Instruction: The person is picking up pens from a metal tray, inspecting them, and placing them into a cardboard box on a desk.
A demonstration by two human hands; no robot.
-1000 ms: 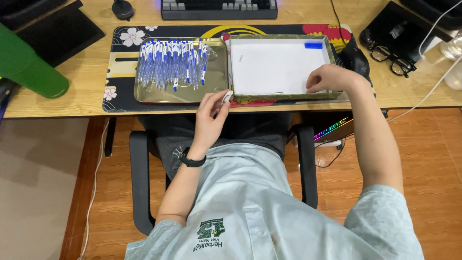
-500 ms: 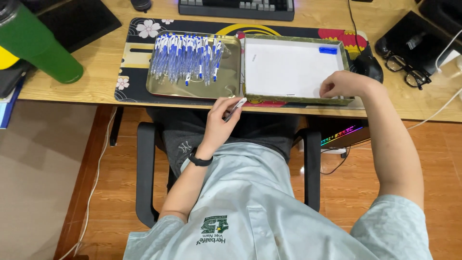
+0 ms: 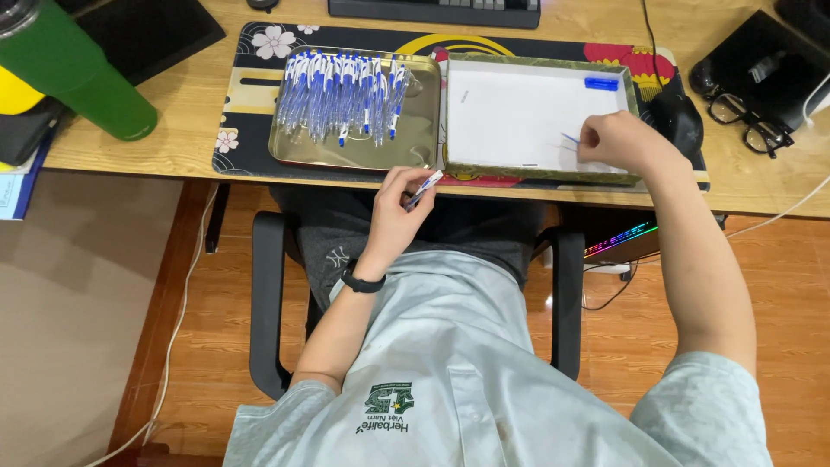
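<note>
Below the head camera, seated person at a wooden worktop [image 3: 199, 104], pale shirt, black office chair [image 3: 268, 303] underneath.

Right arm: stretched long and forward, forearm crossing the worktop edge. Right hand [image 3: 618, 143] rests inside a shallow box [image 3: 540, 169] with a white floor and patterned green rim; fingers pressed together, pinching a thin blue piece [image 3: 569, 137] against the white floor. Small blue cap [image 3: 602, 83] lies apart near the box's far right corner.

Left arm: bent, elbow low, black band at the wrist. Left hand [image 3: 396, 212] sits just off the near edge of the worktop, between tray and box, fingers curled and pinching a blue-and-white pen [image 3: 424, 188] that angles up to the right.

Worktop, large to small: dark desk mat [image 3: 251, 52] with flower print carries both tray and box. Gold metal tray [image 3: 415, 130] left of the box, touching or nearly so; a heap of blue-and-white pens [image 3: 341, 95] fills its far half. Green bottle [image 3: 73, 73] at far left. Black keyboard [image 3: 432, 10] at the far edge. Black mouse [image 3: 676, 121] just right of the box. Black glasses [image 3: 743, 117] further right, beside a dark case.

Room: reddish wood floor [image 3: 778, 285]; lit coloured strip under the worktop at right.
</note>
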